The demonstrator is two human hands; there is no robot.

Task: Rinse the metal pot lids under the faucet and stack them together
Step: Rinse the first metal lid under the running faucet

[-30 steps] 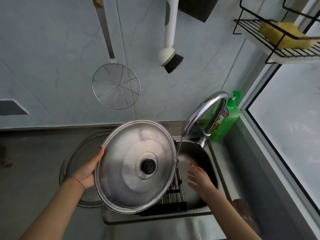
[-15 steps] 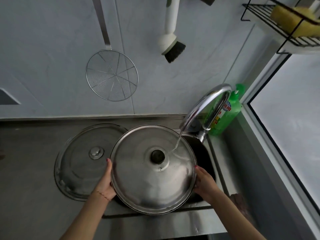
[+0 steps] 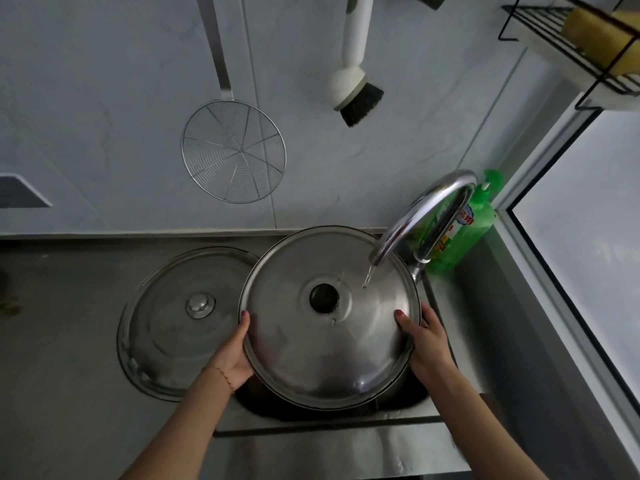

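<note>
A large round metal lid point(image 3: 329, 341) with a dark centre knob is held level over the sink point(image 3: 398, 408). My left hand point(image 3: 232, 355) grips its left rim and my right hand point(image 3: 427, 344) grips its right rim. A thin stream of water from the curved chrome faucet point(image 3: 420, 216) lands on the lid to the right of the knob. A second metal lid point(image 3: 176, 323) with a silver knob lies flat on the steel counter to the left, its right edge hidden under the held lid.
A green dish soap bottle point(image 3: 467, 230) stands behind the faucet. A wire skimmer point(image 3: 233, 150) and a dish brush point(image 3: 356, 84) hang on the wall. A black wire rack point(image 3: 571, 50) with a yellow sponge is at top right. A window runs along the right.
The lid went from tilted in my left hand alone to level over the sink. My right hand took hold of its right rim, and the water now lands on the lid's top.
</note>
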